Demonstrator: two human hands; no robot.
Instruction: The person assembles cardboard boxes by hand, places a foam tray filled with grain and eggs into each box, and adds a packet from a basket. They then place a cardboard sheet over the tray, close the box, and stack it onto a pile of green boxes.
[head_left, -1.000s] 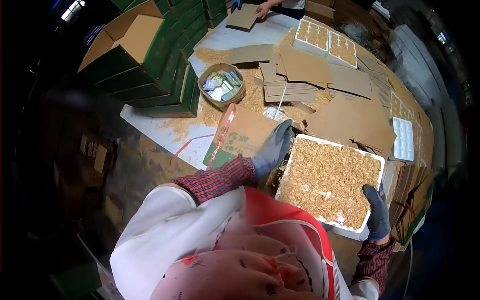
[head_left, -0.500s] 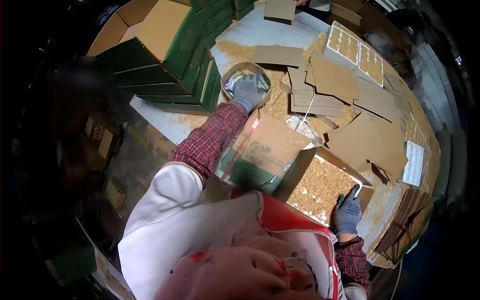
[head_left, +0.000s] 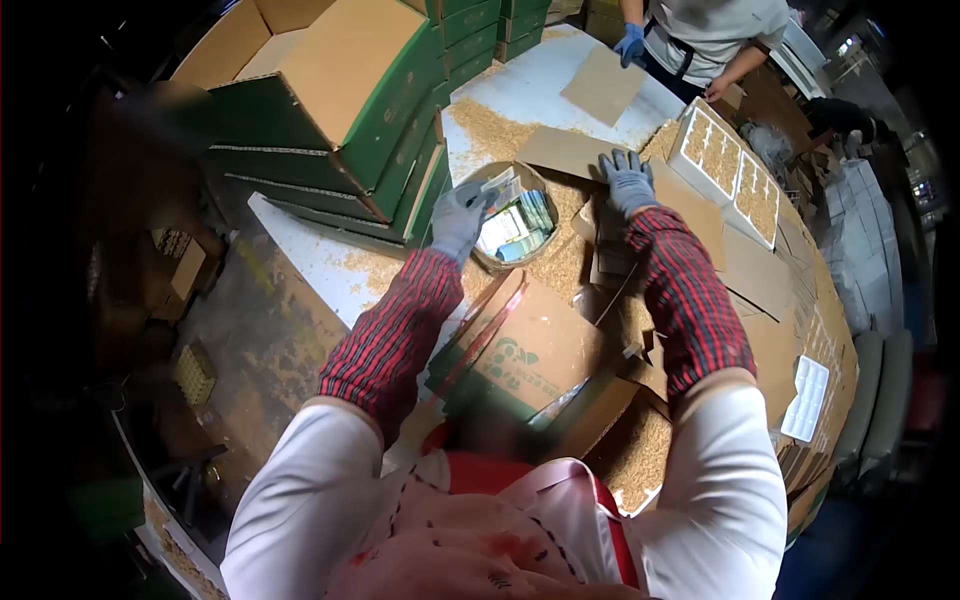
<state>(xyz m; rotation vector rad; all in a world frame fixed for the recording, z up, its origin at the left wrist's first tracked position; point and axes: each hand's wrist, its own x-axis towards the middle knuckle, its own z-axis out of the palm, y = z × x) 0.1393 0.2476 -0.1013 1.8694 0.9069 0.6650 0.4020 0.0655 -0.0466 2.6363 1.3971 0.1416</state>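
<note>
My left hand point(head_left: 460, 218), in a grey glove, is at the left rim of a round basket point(head_left: 548, 240) that holds green and white packets point(head_left: 515, 228). Its fingers are bent over that rim, and whether they grip a packet is too unclear to tell. My right hand point(head_left: 628, 182), gloved too, lies with fingers spread on a flat cardboard sheet point(head_left: 560, 152) just right of the basket. Below the basket is a printed carton point(head_left: 535, 335). Beside it, partly under my right arm, stands an open box filled with sawdust point(head_left: 635, 450).
Green cartons point(head_left: 300, 130) are stacked at the left. Sawdust-filled white trays point(head_left: 710, 155) lie at the upper right, a white tray point(head_left: 806, 400) at the right. A co-worker point(head_left: 700, 40) stands across the table by a cardboard piece point(head_left: 603, 86).
My right hand has left the sawdust box and moved up to the cardboard sheet. My left hand has shifted from over the packets to the basket's left side. The co-worker has come into fuller view.
</note>
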